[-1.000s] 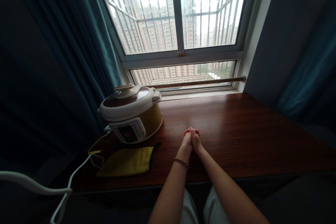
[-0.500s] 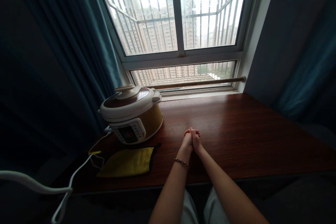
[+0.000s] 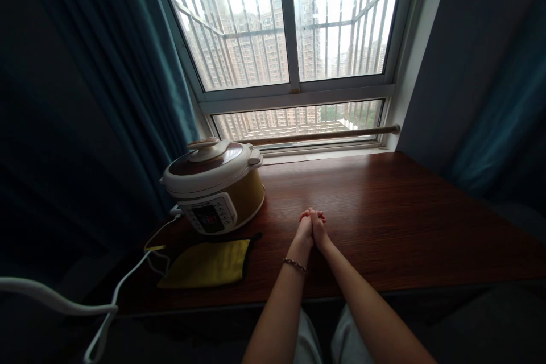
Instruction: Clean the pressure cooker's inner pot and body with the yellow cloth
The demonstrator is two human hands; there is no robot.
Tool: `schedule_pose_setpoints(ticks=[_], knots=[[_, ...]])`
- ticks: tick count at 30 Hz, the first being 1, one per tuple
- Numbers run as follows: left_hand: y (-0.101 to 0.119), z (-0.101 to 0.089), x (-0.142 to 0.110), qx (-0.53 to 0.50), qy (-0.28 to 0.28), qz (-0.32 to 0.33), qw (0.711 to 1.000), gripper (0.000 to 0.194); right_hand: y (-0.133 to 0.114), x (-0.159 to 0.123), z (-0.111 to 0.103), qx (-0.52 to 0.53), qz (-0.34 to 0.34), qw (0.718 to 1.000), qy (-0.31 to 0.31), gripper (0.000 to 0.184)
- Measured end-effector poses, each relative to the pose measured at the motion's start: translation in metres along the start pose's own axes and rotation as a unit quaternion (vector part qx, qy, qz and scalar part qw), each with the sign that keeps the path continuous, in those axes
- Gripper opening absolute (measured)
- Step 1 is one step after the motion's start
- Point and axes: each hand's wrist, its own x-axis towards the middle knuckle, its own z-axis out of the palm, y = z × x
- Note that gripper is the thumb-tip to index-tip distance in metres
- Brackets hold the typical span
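Both hands are folded into each other, the left hand (image 3: pixel 304 228) and the right hand (image 3: pixel 318 228) closed together with fingers bent; neither grips an object. They sit over the middle of the desk (image 3: pixel 409 216), with forearms reaching in from the near edge. The posture reads as one of rest, palms meeting. Whether the hands bear on the desk surface cannot be told.

The electric cooker (image 3: pixel 215 185) stands upright on the left part of the desk, left of the hands and apart from them. Its control panel (image 3: pixel 211 218) faces the near side, presumably for easy reading. A white power cord (image 3: pixel 128 270) runs from its left side towards the near left; the spot was probably chosen to suit that lead. A yellow mitt (image 3: pixel 207 263), as its shape suggests, lies flat just on the near side of the cooker, likely kept close for handling hot parts.

Materials: the cooker is a rounded drum, gold-toned on the side, with a glossy white rim and a dark, smooth lid (image 3: pixel 200 165). The mitt is soft fabric with dark edging and a small loop. The desk is reddish-brown, wood-grained and polished. A braided-looking bracelet (image 3: pixel 294 264) circles the left wrist.
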Motion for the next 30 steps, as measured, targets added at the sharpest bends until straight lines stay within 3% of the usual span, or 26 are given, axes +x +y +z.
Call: schedule_pose_setpoints(ticks=[30], knots=[[-0.0015,-0.0025,0.0034,0.004,-0.011,-0.001,1.000,0.017,-0.0002,-0.0003,-0.0008,-0.007,-0.003,1.000,-0.006,0.051]])
